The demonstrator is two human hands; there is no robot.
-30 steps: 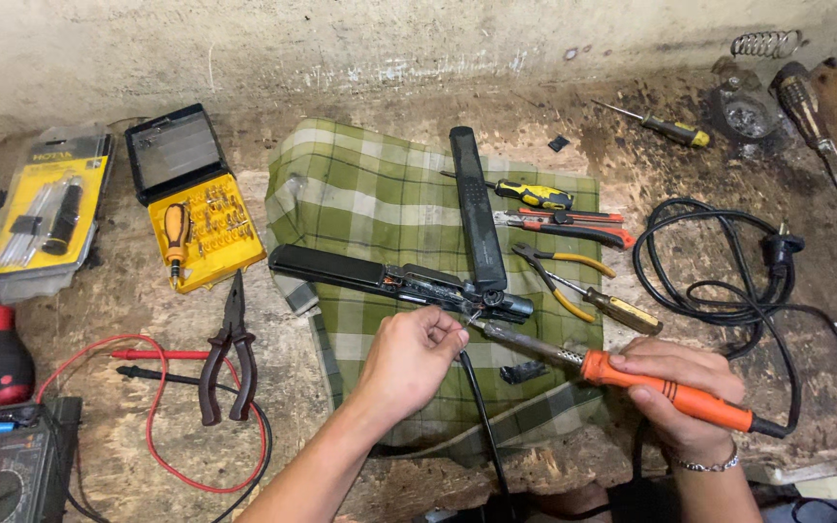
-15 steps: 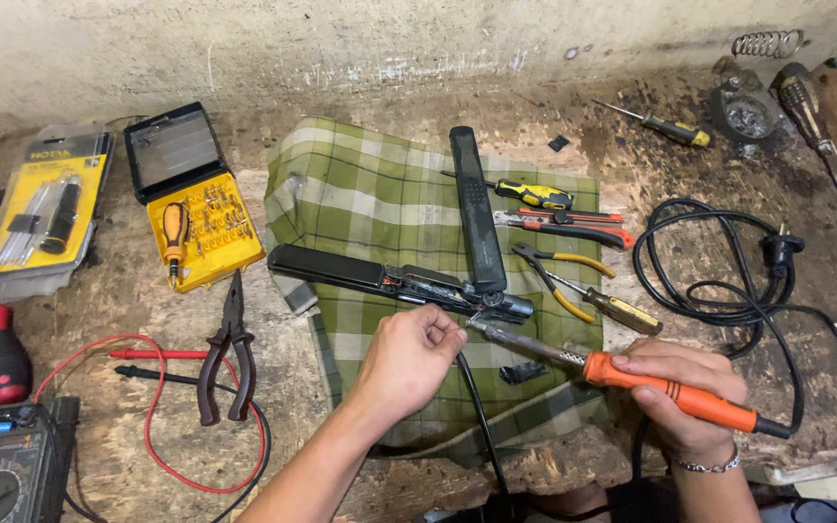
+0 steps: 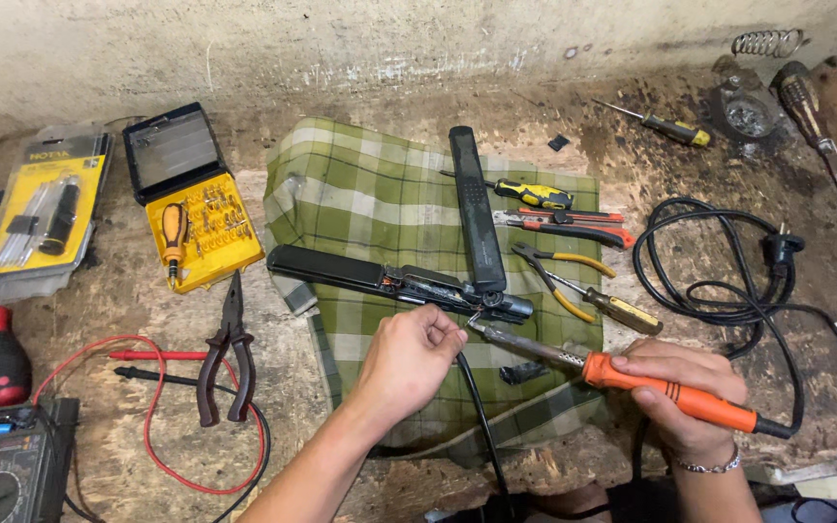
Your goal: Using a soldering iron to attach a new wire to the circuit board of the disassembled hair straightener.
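Right hand [image 3: 682, 395], closed around the orange-handled soldering iron [image 3: 622, 373], aims its tip toward ten o'clock at the black hair straightener's hinge [image 3: 496, 302], nearer the pinched left hand [image 3: 409, 356].

Our arms are bare, no sleeves showing; on our right hand [image 3: 685, 402] wrist we wear a thin silver-coloured chain bracelet [image 3: 704, 466].

Cloth [image 3: 380, 208]: woven green check, matt, creased. On it, hair straightener [image 3: 394, 281]: black plastic, semi-gloss. At its hinge, soldering iron [image 3: 632, 378]: dull metal shaft, orange plastic grip. Beneath cloth, table [image 3: 118, 455]: rough, stained wood.
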